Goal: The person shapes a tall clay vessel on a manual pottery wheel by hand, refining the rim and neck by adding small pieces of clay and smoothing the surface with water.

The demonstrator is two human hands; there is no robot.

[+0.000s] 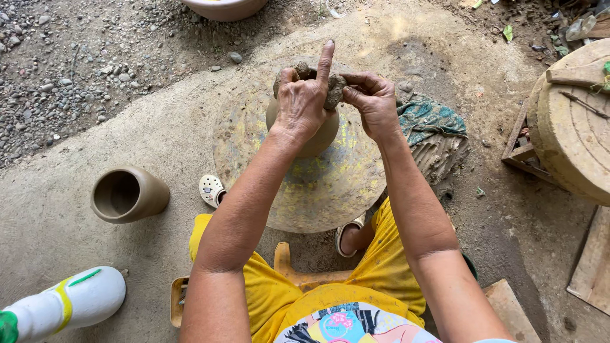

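Note:
A rounded brown clay pot (319,138) stands on a round, clay-smeared turntable (318,184) on the ground. My left hand (304,98) rests over the pot's top, index finger pointing up, the other fingers curled on a rough lump of clay (333,90) at the rim. My right hand (372,98) pinches the same clay from the right side. The pot's mouth is hidden under both hands.
A finished clay cylinder pot (127,194) stands at left. A white plastic bottle (67,303) lies at lower left, a clay-stained cloth (432,130) right of the wheel, another round disc (572,127) at far right, a bowl (223,7) at top. Gravel lies upper left.

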